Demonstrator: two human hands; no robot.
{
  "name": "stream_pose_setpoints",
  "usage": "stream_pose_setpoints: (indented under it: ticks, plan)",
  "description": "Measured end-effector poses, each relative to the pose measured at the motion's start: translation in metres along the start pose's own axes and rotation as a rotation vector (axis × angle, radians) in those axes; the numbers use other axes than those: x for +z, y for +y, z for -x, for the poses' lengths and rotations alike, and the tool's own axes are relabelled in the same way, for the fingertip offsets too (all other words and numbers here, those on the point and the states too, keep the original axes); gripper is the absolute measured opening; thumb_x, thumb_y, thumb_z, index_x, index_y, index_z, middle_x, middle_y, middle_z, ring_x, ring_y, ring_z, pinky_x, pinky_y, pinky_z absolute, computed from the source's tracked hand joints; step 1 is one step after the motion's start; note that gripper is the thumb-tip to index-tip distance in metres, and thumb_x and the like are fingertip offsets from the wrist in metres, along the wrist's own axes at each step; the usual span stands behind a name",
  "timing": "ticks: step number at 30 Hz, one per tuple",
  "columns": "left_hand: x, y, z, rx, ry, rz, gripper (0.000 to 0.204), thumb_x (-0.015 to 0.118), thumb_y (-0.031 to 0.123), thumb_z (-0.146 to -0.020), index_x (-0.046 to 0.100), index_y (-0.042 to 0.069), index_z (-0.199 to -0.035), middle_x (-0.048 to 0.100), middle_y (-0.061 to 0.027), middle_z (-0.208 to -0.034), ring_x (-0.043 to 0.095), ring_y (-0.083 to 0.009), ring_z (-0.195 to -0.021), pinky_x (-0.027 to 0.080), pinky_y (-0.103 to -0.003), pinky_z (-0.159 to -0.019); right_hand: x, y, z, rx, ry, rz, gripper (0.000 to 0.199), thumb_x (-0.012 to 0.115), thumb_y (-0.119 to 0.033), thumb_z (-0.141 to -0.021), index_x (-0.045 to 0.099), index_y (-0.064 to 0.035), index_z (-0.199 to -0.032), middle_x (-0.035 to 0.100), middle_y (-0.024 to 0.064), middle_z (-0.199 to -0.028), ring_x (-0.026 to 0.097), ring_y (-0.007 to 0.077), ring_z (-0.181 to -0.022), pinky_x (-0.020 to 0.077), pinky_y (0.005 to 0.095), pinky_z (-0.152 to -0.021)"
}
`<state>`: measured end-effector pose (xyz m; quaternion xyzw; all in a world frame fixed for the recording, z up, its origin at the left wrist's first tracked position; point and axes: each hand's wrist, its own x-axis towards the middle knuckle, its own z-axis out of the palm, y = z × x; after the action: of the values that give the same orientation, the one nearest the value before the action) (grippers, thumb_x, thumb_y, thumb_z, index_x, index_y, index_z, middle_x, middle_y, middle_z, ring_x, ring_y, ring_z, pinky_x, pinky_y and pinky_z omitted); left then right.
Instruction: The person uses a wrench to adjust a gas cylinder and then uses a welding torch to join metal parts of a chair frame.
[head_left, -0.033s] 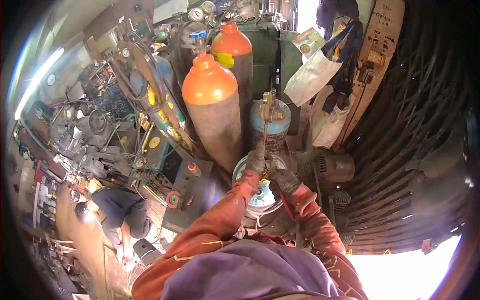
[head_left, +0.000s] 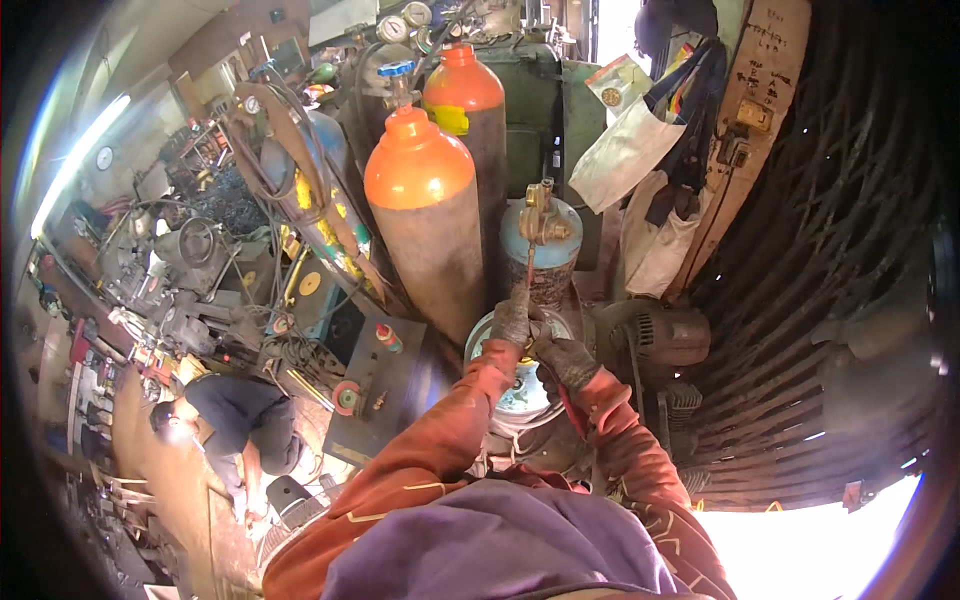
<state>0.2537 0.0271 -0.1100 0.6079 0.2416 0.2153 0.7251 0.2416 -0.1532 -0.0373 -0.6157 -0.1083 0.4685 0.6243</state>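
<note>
Here, both gloved hands meet over a small round cylinder with a pale blue-green top (head_left: 520, 385), directly below the person's chest. The left hand in a grey work glove (head_left: 512, 320) is closed around the lower end of a thin reddish rod or tube (head_left: 529, 268) that rises to a brass valve fitting (head_left: 540, 215). That fitting sits on top of a light blue, rust-spotted gas cylinder (head_left: 550, 262) standing just behind the small one. The right hand in a dark glove (head_left: 566, 360) lies just beside the left, fingers curled; whether it clamps anything cannot be told, since the left hand and sleeve hide its palm. Both forearms wear orange-red sleeves (head_left: 440, 440). To the left of the blue cylinder stands a tall rusty steel cylinder with an orange dome (head_left: 425, 215), and behind it a second orange-topped cylinder (head_left: 470, 105) near pressure gauges (head_left: 392, 28). A white plastic bag (head_left: 625, 150) hangs to the right. A dark electric motor (head_left: 655, 335) rests just right of the hands. Lower left, another person in a dark blue shirt (head_left: 240, 415) crouches on the floor, well apart from the hands. Compared with the earlier frame, nothing has shifted: hands, rod and cylinders hold the same places.
</note>
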Motion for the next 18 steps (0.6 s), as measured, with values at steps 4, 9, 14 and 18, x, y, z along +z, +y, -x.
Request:
stream_pose_setpoints:
  ticks: [4,9,14,18]
  plan:
    - [0.001,-0.003,0.001,0.007,-0.044,0.023,0.072,0.057,0.065,-0.095,0.068,-0.001,-0.068,0.066,-0.0132,-0.062,0.062,-0.0219,-0.055,0.048,-0.036,-0.053,-0.010,0.001,-0.003,0.049,-0.037,-0.019,0.035,0.065,-0.048,-0.097,0.066,-0.0137,-0.104,0.058,0.0021,-0.063,0.053,0.0170,-0.046,0.0418,0.0329,-0.041]
    - [-0.003,-0.001,0.012,0.030,0.036,-0.015,0.075,0.052,0.066,-0.096,0.072,0.000,-0.067,0.068,-0.0119,-0.062,0.063,-0.0234,-0.058,0.050,-0.039,-0.063,-0.003,-0.006,0.005,0.054,-0.067,-0.014,0.041,0.064,-0.054,-0.096,0.066,-0.0147,-0.110,0.059,0.0028,-0.066,0.054,0.0181,-0.046,0.0422,0.0332,-0.039]
    - [0.002,0.015,0.023,0.053,0.021,-0.146,0.075,0.051,0.068,-0.095,0.070,0.003,-0.064,0.068,-0.0111,-0.065,0.061,-0.0230,-0.057,0.049,-0.040,-0.060,-0.009,-0.005,0.012,0.052,-0.064,0.001,0.033,0.067,-0.049,-0.096,0.064,-0.0166,-0.099,0.059,0.0011,-0.064,0.053,0.0164,-0.048,0.0407,0.0331,-0.043]
    - [0.010,0.026,0.029,-0.003,0.147,-0.023,0.071,0.050,0.069,-0.095,0.071,0.008,-0.067,0.065,-0.0065,-0.062,0.060,-0.0231,-0.061,0.049,-0.040,-0.066,-0.006,-0.009,0.002,-0.374,-0.030,0.097,0.035,0.066,-0.047,-0.097,0.066,-0.0121,-0.097,0.060,0.0031,-0.066,0.055,0.0174,-0.048,0.0437,0.0342,-0.042]
